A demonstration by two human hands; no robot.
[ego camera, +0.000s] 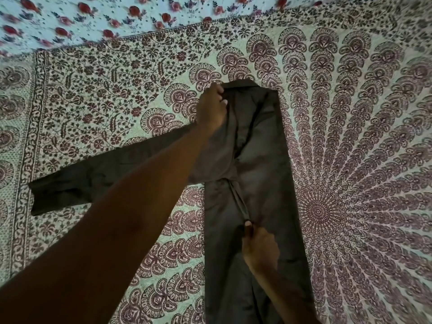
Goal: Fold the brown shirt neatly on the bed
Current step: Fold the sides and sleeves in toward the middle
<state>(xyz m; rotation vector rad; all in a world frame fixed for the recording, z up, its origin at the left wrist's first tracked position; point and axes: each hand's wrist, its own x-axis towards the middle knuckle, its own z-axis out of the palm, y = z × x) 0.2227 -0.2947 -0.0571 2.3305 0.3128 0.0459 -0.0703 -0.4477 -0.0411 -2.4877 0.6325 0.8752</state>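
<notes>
We were about midway, by our reckoning. The shirt [257,160] lay lengthwise on the bed [93,90], just left of the mandala [320,209], with the edge nearest the mandala apparently already turned in straight. Our left hand [211,108], up and left of the mandala, gripped the shoulder cloth with curled fingers. Our right hand [259,249], just below and left of the mandala, pinched a raised fold. The sleeve [93,181], stretched far left of the mandala, and the crosswise folds remained.
</notes>
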